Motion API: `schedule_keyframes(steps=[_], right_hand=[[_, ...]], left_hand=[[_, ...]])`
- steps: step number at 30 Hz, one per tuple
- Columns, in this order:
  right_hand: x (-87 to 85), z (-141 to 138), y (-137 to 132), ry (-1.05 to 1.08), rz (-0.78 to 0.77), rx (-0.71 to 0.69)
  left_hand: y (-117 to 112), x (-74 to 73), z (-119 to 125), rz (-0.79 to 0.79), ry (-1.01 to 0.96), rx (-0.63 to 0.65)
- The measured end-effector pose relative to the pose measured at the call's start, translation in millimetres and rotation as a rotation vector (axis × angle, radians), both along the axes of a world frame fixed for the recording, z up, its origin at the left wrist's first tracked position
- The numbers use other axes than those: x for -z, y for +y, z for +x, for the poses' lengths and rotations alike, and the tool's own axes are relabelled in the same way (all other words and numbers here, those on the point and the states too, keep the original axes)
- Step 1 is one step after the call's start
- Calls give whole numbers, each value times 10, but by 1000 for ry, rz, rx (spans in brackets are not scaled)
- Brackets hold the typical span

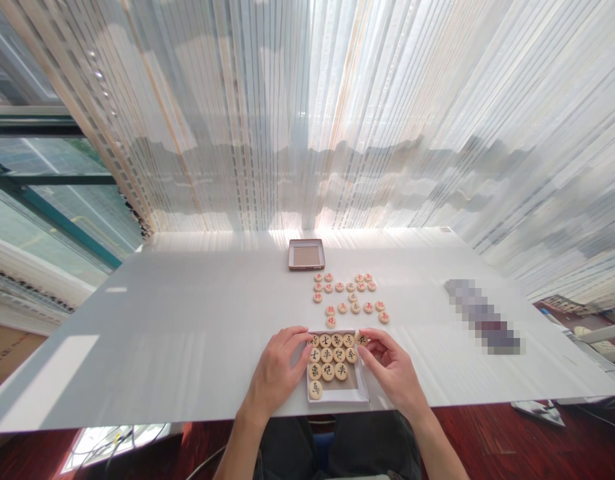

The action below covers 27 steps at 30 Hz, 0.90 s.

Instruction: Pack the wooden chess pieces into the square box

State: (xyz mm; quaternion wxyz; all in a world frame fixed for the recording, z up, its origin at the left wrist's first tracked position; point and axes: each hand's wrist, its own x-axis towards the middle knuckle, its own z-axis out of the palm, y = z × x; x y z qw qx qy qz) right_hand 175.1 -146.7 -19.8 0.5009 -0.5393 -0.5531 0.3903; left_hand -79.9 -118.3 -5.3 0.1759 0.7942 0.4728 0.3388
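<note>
A shallow open box [337, 399] with pale walls lies near the table's front edge, holding rows of round xiangqi pieces with black characters [328, 371]. My left hand [278, 363] grips the box's upper left side, its thumb and fingers closed around the edge beside the corner piece. At the upper right corner, my right hand [391, 367] pinches one black-character xiangqi piece [362, 339] between thumb and fingers. Inside the box, pieces fill the upper rows, while the lower right shows bare brown bottom. Beyond the box, several loose pieces, mostly with red characters [340, 287], lie face up.
A box lid [306, 255] with a dark rim lies farther back on the white table [197, 320]. A pixelated dark object [484, 317] is at the right. Striped curtains [307, 120] hang behind the table, and a window [47, 173] shows at the left.
</note>
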Motion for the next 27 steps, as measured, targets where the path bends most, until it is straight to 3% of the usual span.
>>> schedule_keyframes(steps=[17,27], right_hand=[[-92,-68,-30,162,4,91],[-43,-96,-56,167,25,95]], left_hand=[[7,16,-13,-11,-17,14],[-1,-13,-7,-8,-16,10]])
